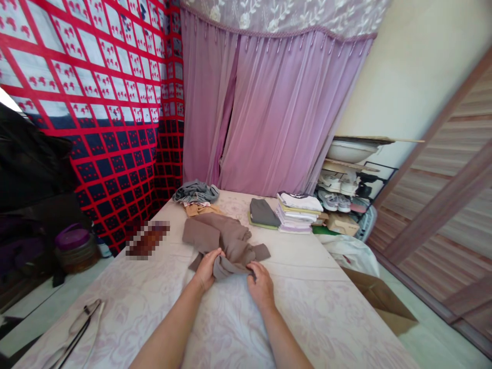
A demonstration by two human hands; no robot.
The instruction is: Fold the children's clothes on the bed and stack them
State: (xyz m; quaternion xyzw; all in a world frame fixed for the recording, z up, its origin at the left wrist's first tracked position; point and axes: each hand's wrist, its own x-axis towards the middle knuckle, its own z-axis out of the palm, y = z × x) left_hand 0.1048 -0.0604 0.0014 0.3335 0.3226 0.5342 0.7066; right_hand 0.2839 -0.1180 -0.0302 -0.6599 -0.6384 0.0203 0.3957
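Note:
A brown long-sleeved garment [230, 238] lies rumpled on the bed, its near edge lifted between my two hands. My left hand [207, 269] is closed on the left part of that edge, thumb on top. My right hand [261, 284] pinches the edge at the right. Part of the garment spreads flat to the left, and a cuff-like end sticks out past my right hand. Behind it lie a tan cloth [203, 209] and a heap of grey clothes [196, 191].
Folded dark clothes [263, 212] and a folded white stack [298, 212] sit at the bed's far right. Glasses [82, 318] lie near the left edge, below a blurred-out reddish item [148, 241]. A shoe rack [346, 189] and cardboard box [378, 294] stand right of the bed.

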